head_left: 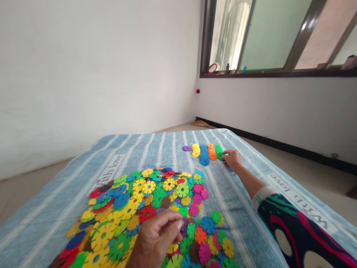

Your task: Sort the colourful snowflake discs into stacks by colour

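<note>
My right hand reaches to the far right part of the bed, its thumb and fingers pinched at the edge of a green notched plastic disc. That disc lies at the near end of a green row. Alongside are an orange row, a blue row, a yellow row and a single purple disc. My left hand hovers over the near side of a big pile of mixed-colour discs, fingers curled together. Whatever it may hold is hidden.
A blue-and-white striped cloth with printed lettering covers the bed. White walls stand behind and to the right. A dark-framed window has a small red-rimmed mirror and other small items on its sill.
</note>
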The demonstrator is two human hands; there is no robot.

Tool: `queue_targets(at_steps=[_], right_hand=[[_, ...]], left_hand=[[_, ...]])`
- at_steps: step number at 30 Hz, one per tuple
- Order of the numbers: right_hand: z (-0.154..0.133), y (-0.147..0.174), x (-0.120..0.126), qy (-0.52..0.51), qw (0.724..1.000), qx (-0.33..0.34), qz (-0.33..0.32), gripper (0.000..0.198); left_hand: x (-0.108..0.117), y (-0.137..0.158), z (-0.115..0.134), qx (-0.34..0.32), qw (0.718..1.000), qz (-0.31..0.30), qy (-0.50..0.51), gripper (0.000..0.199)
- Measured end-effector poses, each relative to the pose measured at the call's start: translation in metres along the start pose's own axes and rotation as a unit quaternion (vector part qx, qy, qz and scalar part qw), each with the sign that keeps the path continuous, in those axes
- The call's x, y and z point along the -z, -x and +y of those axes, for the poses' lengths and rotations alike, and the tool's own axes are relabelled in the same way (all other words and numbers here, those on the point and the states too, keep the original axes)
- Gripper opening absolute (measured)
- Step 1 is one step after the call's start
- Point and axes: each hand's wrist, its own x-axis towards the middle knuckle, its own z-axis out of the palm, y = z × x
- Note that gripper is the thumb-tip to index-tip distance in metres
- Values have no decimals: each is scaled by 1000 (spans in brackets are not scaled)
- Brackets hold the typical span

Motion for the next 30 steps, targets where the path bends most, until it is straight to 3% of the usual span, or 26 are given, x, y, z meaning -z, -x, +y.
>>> queue_targets(at_steps=[11, 16, 23, 30], right_hand=[[-1, -8, 1, 136, 990, 38, 23, 23], [2, -4, 4, 154, 986, 59, 6, 23], [-2, 4, 8, 190, 975, 111, -10, 31], [-3, 8, 6, 208, 970, 121, -10, 28]], left_hand=[[0, 3, 10, 21, 1000, 2, 2, 26], [-4, 6, 23, 20, 999, 27, 19, 25], [-1, 2, 20, 30, 999, 7, 21, 22], [-3, 4, 22, 27, 999, 18, 22, 20]])
